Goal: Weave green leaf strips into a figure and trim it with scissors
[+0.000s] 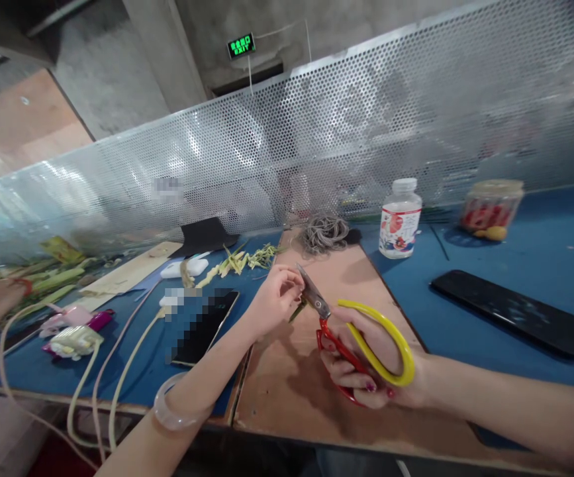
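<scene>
Scissors (320,306) with one yellow and one red handle are in my right hand (353,371), its fingers wrapped through the loops. Their blades point up and left, with the tips at my left hand's fingers. My left hand (277,298) is closed in a pinch, thumb and fingertips together. A small dark green piece (297,310) shows just below those fingers; what exactly they hold is too small to make out. Both hands are above a brown wooden board (277,397).
A coil of grey wire (324,235) lies at the board's far end. To the right are a white-capped bottle (400,222), a jar (492,205) and a black phone (515,311). Leftward lie another phone (204,328), cables, and a co-worker's hand (1,298). A perforated metal screen (247,159) stands behind.
</scene>
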Motion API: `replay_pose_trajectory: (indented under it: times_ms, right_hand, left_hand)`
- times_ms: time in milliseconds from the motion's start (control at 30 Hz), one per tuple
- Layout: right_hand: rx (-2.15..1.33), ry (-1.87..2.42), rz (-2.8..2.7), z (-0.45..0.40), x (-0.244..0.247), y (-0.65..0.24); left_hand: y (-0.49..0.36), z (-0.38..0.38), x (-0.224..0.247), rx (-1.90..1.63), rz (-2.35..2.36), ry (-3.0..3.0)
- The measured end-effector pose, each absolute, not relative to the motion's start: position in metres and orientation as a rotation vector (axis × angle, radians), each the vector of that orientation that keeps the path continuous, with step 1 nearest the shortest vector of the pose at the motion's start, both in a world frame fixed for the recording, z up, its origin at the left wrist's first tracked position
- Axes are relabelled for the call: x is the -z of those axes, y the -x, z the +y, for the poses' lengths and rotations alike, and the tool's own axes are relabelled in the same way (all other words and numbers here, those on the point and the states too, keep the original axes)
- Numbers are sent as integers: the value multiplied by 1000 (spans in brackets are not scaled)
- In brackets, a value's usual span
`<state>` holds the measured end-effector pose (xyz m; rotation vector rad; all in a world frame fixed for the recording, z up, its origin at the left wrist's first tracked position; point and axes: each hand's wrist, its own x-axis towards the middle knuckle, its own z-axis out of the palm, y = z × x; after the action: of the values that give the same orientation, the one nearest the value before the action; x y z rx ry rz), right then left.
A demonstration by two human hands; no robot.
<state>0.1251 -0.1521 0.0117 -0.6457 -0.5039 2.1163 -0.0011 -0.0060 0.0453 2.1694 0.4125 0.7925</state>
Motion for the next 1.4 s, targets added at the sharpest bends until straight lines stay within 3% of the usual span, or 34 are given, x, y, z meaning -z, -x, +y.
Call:
replay_pose_trajectory:
  times_ms: [1400]
  right_hand:
    - [-2094, 566, -576, -154, -17, -121]
  left_hand:
    - [1, -12, -52, -825, 431, -2080]
